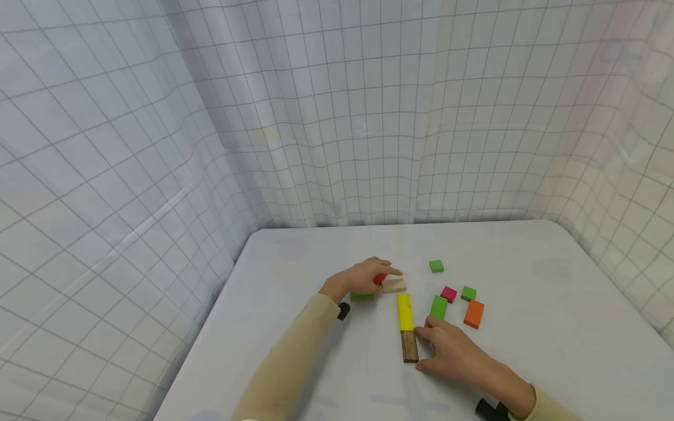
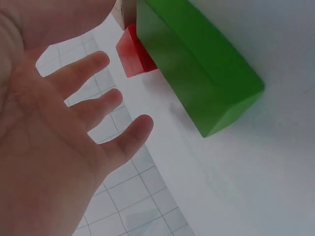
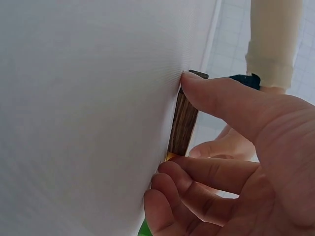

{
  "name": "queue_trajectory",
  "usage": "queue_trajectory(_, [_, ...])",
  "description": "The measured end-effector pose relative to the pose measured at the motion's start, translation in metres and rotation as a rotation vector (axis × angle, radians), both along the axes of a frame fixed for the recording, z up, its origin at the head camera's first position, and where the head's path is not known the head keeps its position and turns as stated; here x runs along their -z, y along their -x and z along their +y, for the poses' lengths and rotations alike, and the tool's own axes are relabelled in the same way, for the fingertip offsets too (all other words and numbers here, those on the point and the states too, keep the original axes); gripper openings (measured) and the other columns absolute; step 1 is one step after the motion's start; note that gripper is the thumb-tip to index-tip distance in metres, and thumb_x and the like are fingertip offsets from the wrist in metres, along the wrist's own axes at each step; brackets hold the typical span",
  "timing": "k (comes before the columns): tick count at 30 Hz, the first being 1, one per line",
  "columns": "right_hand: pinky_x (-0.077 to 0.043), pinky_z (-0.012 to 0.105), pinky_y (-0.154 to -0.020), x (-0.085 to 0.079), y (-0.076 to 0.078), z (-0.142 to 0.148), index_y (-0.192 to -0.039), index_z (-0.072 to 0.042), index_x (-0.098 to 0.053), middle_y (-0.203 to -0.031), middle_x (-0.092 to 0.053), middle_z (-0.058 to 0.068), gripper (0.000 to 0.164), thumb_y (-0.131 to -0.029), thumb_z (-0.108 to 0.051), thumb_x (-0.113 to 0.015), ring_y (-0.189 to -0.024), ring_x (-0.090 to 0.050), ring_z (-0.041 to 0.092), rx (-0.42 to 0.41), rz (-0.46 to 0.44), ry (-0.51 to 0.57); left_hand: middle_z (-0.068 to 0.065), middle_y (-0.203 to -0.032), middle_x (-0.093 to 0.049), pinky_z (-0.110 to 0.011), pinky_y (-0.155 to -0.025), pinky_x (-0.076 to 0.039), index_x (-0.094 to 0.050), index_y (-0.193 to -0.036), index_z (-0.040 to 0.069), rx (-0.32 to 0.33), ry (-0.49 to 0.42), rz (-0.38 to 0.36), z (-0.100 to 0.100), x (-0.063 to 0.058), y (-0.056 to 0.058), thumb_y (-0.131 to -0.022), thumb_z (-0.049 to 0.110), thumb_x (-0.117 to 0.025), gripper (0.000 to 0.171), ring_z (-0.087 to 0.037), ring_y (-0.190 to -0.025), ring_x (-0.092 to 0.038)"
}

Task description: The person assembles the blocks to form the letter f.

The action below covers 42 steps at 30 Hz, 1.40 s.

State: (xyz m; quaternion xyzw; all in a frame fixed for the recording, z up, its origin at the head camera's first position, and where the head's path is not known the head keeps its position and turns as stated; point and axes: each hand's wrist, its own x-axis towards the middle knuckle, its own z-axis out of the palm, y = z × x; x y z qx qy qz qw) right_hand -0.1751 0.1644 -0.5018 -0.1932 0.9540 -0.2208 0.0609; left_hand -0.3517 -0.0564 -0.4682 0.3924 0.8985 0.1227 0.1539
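My left hand (image 1: 363, 276) reaches over a red block (image 1: 380, 279), with a natural wood block (image 1: 394, 285) by its fingertips and a long green block (image 1: 362, 297) below its palm. In the left wrist view three fingers spread apart beside the green block (image 2: 197, 64) and the red block (image 2: 134, 54); the index finger is hidden. My right hand (image 1: 450, 351) rests by a dark brown block (image 1: 409, 346), which lies end to end with a yellow block (image 1: 405, 311). In the right wrist view the thumb overlaps the brown block's (image 3: 183, 123) near end, and the index fingertip sits at its yellow end.
To the right lie a green block (image 1: 439, 307), a pink block (image 1: 449, 294), a small green block (image 1: 468, 293) and an orange block (image 1: 474, 314). Another small green block (image 1: 436, 266) lies farther back. Gridded white curtains (image 1: 347, 146) hang around the white table (image 1: 553, 304).
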Motion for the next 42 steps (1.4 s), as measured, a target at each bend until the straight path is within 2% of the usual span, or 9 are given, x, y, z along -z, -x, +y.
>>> queue_trajectory(3, [-0.042,0.023,-0.058,0.0,0.0,0.001,-0.121,-0.006,-0.073,-0.091,-0.051,-0.006,0.063,-0.07,-0.037,-0.093,-0.073,-0.046,0.011,-0.008,-0.001,0.0,-0.004,-0.162,-0.032,-0.056,-0.114,-0.03,-0.049,-0.149,0.039,0.005,0.029,-0.042,0.003,0.001,0.005,-0.093,0.0,-0.063,0.07,-0.034,-0.15,-0.02])
queue_trajectory(7, [-0.042,0.023,-0.058,0.0,0.0,0.002,-0.121,-0.005,-0.072,-0.091,-0.051,-0.005,0.063,-0.07,-0.037,-0.092,-0.073,-0.045,0.01,-0.02,0.011,-0.002,-0.004,-0.164,-0.028,-0.057,-0.116,-0.024,-0.047,-0.149,0.043,-0.009,0.035,-0.087,0.007,0.005,0.007,-0.09,-0.012,-0.05,0.08,-0.037,-0.152,-0.012])
queue_trajectory(13, [-0.041,0.023,-0.057,0.001,0.001,0.001,-0.122,-0.005,-0.072,-0.091,-0.05,-0.005,0.064,-0.071,-0.037,-0.092,-0.072,-0.045,0.01,-0.032,0.022,0.002,-0.001,-0.165,-0.026,-0.058,-0.117,-0.021,-0.048,-0.147,0.047,-0.044,0.074,-0.098,0.013,0.011,0.006,-0.089,-0.014,-0.044,0.084,-0.036,-0.153,-0.009])
queue_trajectory(17, [-0.042,0.023,-0.057,0.001,0.001,0.001,-0.122,-0.005,-0.072,-0.091,-0.051,-0.005,0.064,-0.07,-0.037,-0.092,-0.073,-0.045,0.01,-0.027,0.016,0.002,0.0,-0.163,-0.029,-0.058,-0.115,-0.025,-0.049,-0.147,0.045,-0.047,0.097,-0.061,0.015,0.012,0.007,-0.094,-0.006,-0.053,0.074,-0.035,-0.152,-0.015])
queue_trajectory(20, [-0.042,0.023,-0.057,0.0,0.001,0.001,-0.122,-0.005,-0.072,-0.091,-0.051,-0.006,0.064,-0.07,-0.037,-0.092,-0.073,-0.045,0.01,-0.024,0.017,0.006,0.003,-0.157,-0.039,-0.052,-0.113,-0.032,-0.052,-0.146,0.038,-0.008,0.084,-0.019,0.014,0.013,0.01,-0.095,0.009,-0.068,0.061,-0.033,-0.147,-0.027])
queue_trajectory(23, [-0.042,0.023,-0.057,0.0,0.001,0.001,-0.122,-0.005,-0.072,-0.09,-0.05,-0.006,0.064,-0.071,-0.036,-0.092,-0.072,-0.045,0.01,-0.027,0.021,0.013,0.005,-0.151,-0.046,-0.042,-0.112,-0.035,-0.054,-0.143,0.032,0.015,0.059,0.005,0.013,0.015,0.011,-0.091,0.026,-0.078,0.058,-0.027,-0.14,-0.036])
queue_trajectory(27, [-0.041,0.023,-0.057,0.0,0.0,0.0,-0.122,-0.005,-0.072,-0.09,-0.05,-0.006,0.063,-0.07,-0.036,-0.092,-0.072,-0.045,0.01,-0.025,0.01,0.016,0.006,-0.148,-0.048,-0.036,-0.112,-0.035,-0.057,-0.141,0.028,-0.018,0.038,-0.007,0.012,0.016,0.011,-0.088,0.034,-0.081,0.059,-0.018,-0.134,-0.041])
queue_trajectory(32, [-0.041,0.023,-0.057,-0.001,-0.001,-0.001,-0.122,-0.005,-0.072,-0.089,-0.049,-0.005,0.064,-0.07,-0.036,-0.092,-0.073,-0.045,0.011,-0.013,-0.017,0.016,0.004,-0.142,-0.055,-0.031,-0.11,-0.037,-0.058,-0.14,0.021,-0.087,-0.039,-0.034,0.011,0.019,0.012,-0.085,0.037,-0.083,0.063,-0.014,-0.125,-0.048])
queue_trajectory(42, [-0.041,0.023,-0.056,-0.001,0.0,0.0,-0.122,-0.005,-0.072,-0.088,-0.048,-0.006,0.064,-0.07,-0.036,-0.092,-0.071,-0.044,0.009,-0.017,0.004,0.016,0.002,-0.131,-0.061,-0.028,-0.103,-0.042,-0.062,-0.136,0.016,-0.125,-0.117,0.022,0.015,0.025,0.014,-0.081,0.045,-0.084,0.066,-0.013,-0.111,-0.053])
